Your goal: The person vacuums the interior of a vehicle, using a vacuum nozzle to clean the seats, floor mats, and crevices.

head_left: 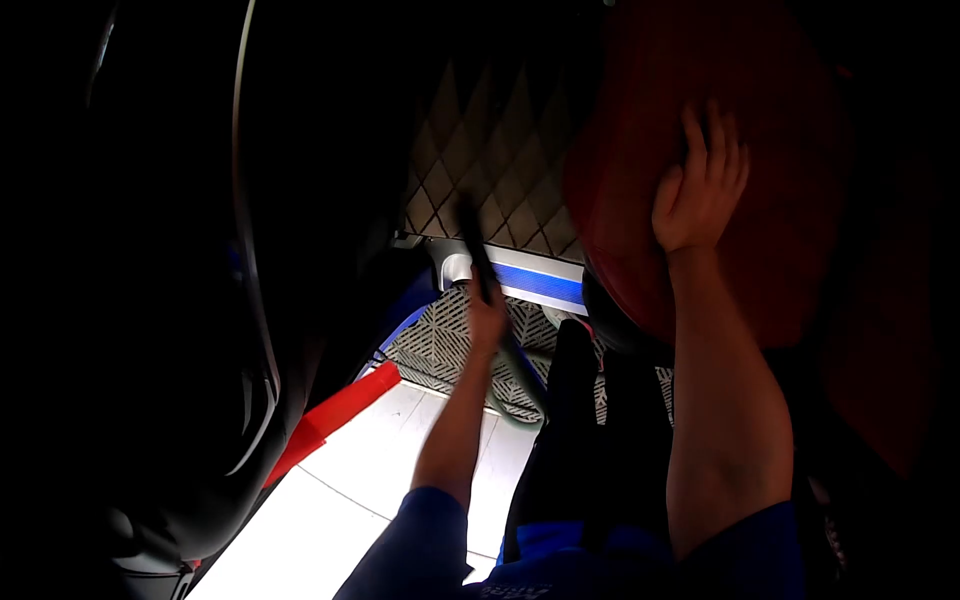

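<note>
My left hand (pixel 486 318) is wrapped round a long dark tube-like handle (pixel 474 235), which points up over a quilted mat (pixel 500 170) with diamond stitching. A hose (pixel 525 375) seems to run down from that hand towards the floor; motion blurs the handle's upper end. Higher and to the right, my right hand (pixel 705 190) rests against a dark red seat (pixel 630 230), its fingers spread and nothing in it. Below the mat runs a silver sill with a blue strip (pixel 540 283).
A dark door (pixel 250 250) with a pale edge stands on the left. Red material (pixel 335 415) lies along its lower side. Patterned matting (pixel 430 345) and bright white tiles (pixel 330 520) cover the floor. My legs (pixel 570 420) are beside the sill.
</note>
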Motion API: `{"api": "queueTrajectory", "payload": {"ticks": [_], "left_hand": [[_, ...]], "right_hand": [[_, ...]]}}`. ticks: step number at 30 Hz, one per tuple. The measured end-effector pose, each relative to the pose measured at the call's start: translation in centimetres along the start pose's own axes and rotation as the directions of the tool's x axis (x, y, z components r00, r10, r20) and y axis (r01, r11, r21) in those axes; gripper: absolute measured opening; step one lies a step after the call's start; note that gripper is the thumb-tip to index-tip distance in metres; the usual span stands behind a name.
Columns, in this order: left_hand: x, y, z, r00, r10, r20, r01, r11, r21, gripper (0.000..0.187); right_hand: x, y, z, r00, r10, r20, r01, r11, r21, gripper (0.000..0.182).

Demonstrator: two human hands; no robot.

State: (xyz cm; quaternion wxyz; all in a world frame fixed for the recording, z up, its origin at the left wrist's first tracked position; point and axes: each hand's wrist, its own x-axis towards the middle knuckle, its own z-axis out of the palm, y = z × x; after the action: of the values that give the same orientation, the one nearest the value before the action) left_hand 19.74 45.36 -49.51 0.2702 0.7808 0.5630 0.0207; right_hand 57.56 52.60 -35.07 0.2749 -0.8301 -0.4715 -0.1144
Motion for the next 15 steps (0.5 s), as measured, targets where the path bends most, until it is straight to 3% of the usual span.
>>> {"api": "queueTrajectory", "payload": {"ticks": [2,3,5,6,7,11,13,14,15], "left_hand": [[-4.4,8.0,-2.8,0.971,0.047,0.233,-0.008,0.986,-0.165,0.069],[-4.3,9.3,-5.2,0.972,0.053,0.23,-0.017,0.987,-0.157,0.069],[-2.6,9.5,-9.7,0.823,-0.151,0.547,0.366,0.878,-0.308,0.071],[-1.4,8.2,-11.6,0.884,-0.077,0.461,0.253,0.908,-0.334,0.07],[0.1,7.4,-13.6,0.78,-0.272,0.563,0.578,0.657,-0.484,0.068],[10.2,1.2,-15.8,0.834,-0.49,0.253,0.53,0.589,-0.61,0.067],[13.4,-0.4,-12.0,0.804,-0.572,0.164,0.565,0.648,-0.511,0.067],[12.7,-5.7,-4.3,0.94,-0.297,-0.166,0.233,0.918,-0.322,0.07],[11.1,-0.8,-3.2,0.906,-0.422,0.04,0.411,0.849,-0.333,0.069]], "right_hand": [[-0.5,-0.2,0.0,1.0,0.021,0.023,-0.021,1.0,-0.011,0.055],[-0.3,0.1,-0.3,0.999,0.026,0.031,-0.026,1.0,-0.001,0.055],[0.4,1.0,-0.2,0.999,0.029,0.027,-0.029,0.999,0.016,0.055],[0.1,1.1,-0.2,0.999,0.028,0.017,-0.028,0.999,0.017,0.055],[-0.1,1.0,-0.2,0.999,0.029,0.015,-0.029,0.999,0.018,0.056],[-0.5,0.5,-0.2,0.998,0.031,0.061,-0.03,0.999,-0.022,0.057],[-0.5,0.7,-0.3,0.998,0.041,0.057,-0.039,0.999,-0.024,0.058],[-0.3,0.9,-0.4,0.998,0.045,0.048,-0.044,0.998,-0.036,0.058],[-0.3,0.9,-0.4,0.998,0.039,0.04,-0.039,0.999,-0.018,0.058]]}}
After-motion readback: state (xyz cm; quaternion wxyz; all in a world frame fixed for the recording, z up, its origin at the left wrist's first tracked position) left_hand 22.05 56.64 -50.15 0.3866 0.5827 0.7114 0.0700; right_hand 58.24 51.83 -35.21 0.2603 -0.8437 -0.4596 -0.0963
